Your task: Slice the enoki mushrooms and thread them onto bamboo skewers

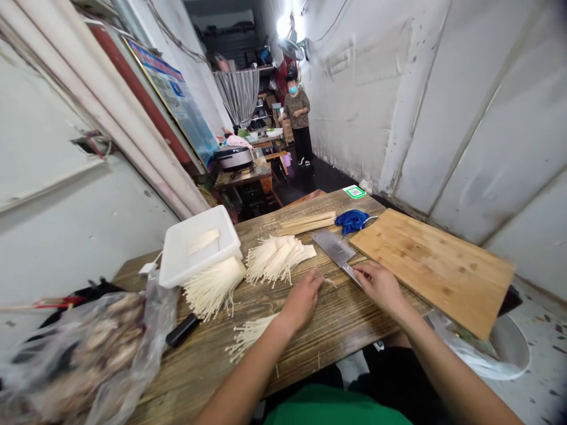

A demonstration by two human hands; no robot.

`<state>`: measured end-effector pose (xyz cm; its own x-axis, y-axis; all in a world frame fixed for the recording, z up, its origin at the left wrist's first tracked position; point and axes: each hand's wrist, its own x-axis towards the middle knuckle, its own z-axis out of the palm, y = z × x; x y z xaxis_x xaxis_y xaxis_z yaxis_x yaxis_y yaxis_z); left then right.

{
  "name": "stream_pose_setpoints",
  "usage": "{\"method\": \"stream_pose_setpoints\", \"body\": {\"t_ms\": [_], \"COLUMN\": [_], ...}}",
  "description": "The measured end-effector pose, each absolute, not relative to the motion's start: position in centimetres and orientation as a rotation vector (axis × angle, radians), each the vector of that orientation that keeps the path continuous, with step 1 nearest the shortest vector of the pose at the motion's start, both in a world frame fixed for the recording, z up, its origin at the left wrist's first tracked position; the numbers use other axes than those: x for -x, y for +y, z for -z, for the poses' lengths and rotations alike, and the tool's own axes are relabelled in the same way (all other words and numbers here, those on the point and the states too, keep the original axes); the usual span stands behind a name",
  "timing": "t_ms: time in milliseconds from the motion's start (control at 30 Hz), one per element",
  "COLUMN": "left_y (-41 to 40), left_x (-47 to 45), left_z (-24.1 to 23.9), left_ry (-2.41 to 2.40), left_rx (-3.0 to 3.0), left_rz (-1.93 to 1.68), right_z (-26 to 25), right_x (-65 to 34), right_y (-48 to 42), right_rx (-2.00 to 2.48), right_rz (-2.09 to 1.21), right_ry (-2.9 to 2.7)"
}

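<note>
Cleaver (335,248) on table (345,319), between mushroom bunches (277,261) and cutting board (432,265) — tub (176,248) farther left, sticks (308,224) behind.

The bare left forearm (254,369) and right forearm (445,360) reach up from the lower edge of the view, slanting inward toward each other. The left hand (305,298) is palm down with its fingers loosely extended, while the right hand (377,284), well apart, has thumb and fingers curled in a grip.

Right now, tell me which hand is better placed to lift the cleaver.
Probably right: the right hand is on the cleaver handle, while the left hand is apart from it.
</note>
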<state>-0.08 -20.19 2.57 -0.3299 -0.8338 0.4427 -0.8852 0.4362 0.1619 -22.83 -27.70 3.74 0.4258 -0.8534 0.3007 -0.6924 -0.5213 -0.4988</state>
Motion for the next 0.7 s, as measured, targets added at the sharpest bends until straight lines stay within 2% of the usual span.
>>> {"method": "stream_pose_setpoints", "body": {"t_ms": [167,333,500,700], "left_y": [-14.8,-8.7,-3.5,-0.4], "left_x": [-6.1,-12.1,-13.4,-13.8], "left_z": [-2.6,-3.2,-2.3,0.0], "left_ry": [-2.116,-1.96,-1.748,-1.576], "left_rx": [-1.53,-1.586,-1.804,-1.876], "left_rz": [-0.235,-0.312,-0.348,-0.366], "right_z": [-6.7,-6.0,-3.8,-3.7], "right_x": [17.1,10.1,6.3,4.7], "right_y": [-36.5,-43.9,-46.7,-47.2], "right_rx": [2.619,2.792,2.986,3.183], "right_rz": [0.496,0.183,0.028,-0.128], "right_ry": [1.344,1.351,1.26,1.06]}}
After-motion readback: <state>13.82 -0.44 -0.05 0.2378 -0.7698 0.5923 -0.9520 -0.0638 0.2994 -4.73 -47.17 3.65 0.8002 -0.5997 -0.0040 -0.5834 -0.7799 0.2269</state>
